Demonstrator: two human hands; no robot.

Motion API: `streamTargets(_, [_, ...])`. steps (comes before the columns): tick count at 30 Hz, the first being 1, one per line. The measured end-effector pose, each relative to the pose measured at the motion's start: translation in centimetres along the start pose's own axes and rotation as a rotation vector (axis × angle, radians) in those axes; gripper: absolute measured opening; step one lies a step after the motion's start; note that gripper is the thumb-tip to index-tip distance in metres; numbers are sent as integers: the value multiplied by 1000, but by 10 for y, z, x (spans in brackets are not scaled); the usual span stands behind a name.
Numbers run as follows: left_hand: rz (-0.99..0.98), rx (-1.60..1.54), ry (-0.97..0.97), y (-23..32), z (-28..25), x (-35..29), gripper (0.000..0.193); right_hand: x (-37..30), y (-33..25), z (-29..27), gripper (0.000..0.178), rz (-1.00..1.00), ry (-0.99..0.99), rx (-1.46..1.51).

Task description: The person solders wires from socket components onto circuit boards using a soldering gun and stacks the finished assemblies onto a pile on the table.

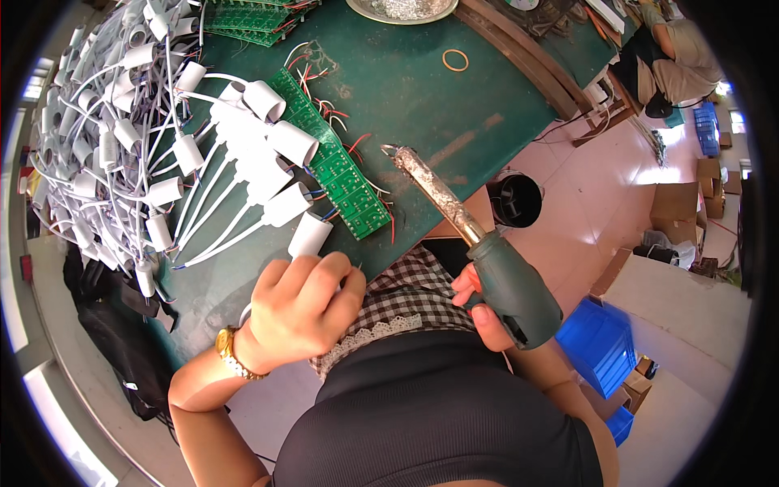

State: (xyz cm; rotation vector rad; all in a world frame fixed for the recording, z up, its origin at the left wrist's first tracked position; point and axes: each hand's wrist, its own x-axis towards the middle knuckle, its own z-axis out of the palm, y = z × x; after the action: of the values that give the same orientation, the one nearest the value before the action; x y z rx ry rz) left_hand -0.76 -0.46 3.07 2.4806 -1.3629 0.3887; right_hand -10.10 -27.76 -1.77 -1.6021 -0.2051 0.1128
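Note:
My right hand is wrapped round the dark green handle of a soldering iron, whose worn metal barrel and tip point up and left over the table. My left hand, with a gold watch on the wrist, is closed with fingertips pinched together. A thin tip shows at its fingers, but I cannot make out what it is. Just beyond these knuckles lies a white cylindrical lamp socket. It belongs to a row of white sockets beside a green circuit board panel, with red, white and blue wires along its edges.
A large heap of white sockets with cables covers the table's left side. More green boards, a metal dish and a rubber band lie at the back. A black bin and blue crate stand at right.

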Motion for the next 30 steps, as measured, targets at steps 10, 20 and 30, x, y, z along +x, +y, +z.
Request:
streamTargets(10, [-112, 139, 181, -14, 24, 6, 25, -26, 9, 5, 43, 72, -37, 67])
streamTargets(20, [-151, 68, 164, -11, 30, 11, 31, -16, -38, -2, 26, 262, -191, -371])
streamTargets(30, [-201, 10, 144, -11, 26, 17, 29, -24, -21, 3, 40, 215, -158, -535])
